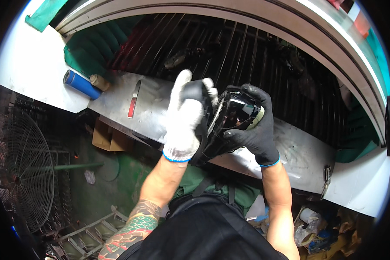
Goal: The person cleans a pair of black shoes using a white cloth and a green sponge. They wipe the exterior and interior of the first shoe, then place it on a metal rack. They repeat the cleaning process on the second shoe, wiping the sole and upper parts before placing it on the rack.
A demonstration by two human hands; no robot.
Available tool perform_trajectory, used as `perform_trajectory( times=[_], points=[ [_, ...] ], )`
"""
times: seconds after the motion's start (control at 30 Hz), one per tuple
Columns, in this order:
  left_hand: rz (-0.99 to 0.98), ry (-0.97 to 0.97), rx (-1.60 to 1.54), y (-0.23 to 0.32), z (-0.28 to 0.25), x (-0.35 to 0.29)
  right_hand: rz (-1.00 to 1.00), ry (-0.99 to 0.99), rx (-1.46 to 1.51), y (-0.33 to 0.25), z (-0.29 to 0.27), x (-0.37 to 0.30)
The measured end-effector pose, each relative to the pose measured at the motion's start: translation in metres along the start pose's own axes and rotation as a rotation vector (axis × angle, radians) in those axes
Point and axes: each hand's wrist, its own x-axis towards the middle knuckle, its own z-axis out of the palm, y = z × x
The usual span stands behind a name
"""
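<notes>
Black part (pixel 238 109): one; curled right hand (pixel 261 132) gripped it.
Left hand (pixel 184 119): half-curled, held one dark piece (pixel 192 90) beside black part.

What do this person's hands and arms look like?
The left hand wears a white glove, grubby near its blue edge; the right hand wears a black glove, also blue-edged. Both forearms are bare; the left one has a colourful, scale-patterned tattoo.

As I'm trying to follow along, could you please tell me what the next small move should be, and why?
I'd probably steady the shiny black part with the right hand, which grips it, since the left hand, blurred, holds a dark piece close beside it.
</notes>
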Motion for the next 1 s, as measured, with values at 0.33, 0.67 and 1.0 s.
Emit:
perform_trajectory(
  times=[0.33, 0.67, 1.0],
  points=[
    [-0.037, 0.009, -0.125, 0.006, -0.003, 0.003, -0.123, -0.090, -0.060, 0.001, 0.007, 0.004],
    [-0.050, -0.242, 0.336, 0.036, 0.004, 0.002, -0.251, -0.125, -0.198, -0.005, 0.014, -0.005],
    [0.162, -0.347, 0.647, 0.069, 0.000, -0.041, -0.219, -0.393, -0.593, -0.049, 0.024, -0.033]
  ],
)
